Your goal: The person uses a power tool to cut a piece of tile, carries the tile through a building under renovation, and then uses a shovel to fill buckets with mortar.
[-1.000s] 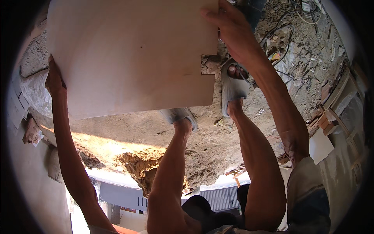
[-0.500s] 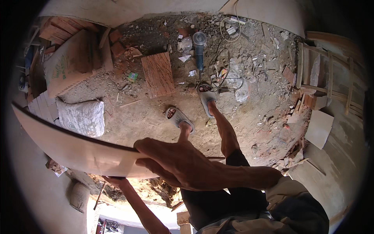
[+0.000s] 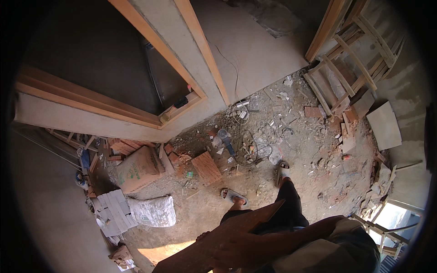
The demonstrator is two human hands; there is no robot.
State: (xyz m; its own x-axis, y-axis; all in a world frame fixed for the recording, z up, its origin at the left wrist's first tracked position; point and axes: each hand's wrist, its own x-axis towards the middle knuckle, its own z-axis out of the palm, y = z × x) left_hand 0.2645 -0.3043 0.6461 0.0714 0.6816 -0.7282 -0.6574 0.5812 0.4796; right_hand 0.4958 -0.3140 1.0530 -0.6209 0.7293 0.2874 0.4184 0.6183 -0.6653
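A large flat tile, its reddish-brown face in shadow, slants across the lower middle in front of my legs. My right hand lies against that face, with its fingers and thumb closed on the tile. Over the tile's far edge show a few curled fingers of my left hand; the rest of that hand is hidden behind the tile.
An angle grinder with a trailing cable lies among rubble beyond my feet. Nearby are a red-brown tile, a paper sack and a white sack. A wooden ladder leans right; a wood-framed window opening stands ahead.
The tile has swung from the left to low in front of me, now showing its darker face. My view has lifted and turned, bringing in the window opening and doorway.
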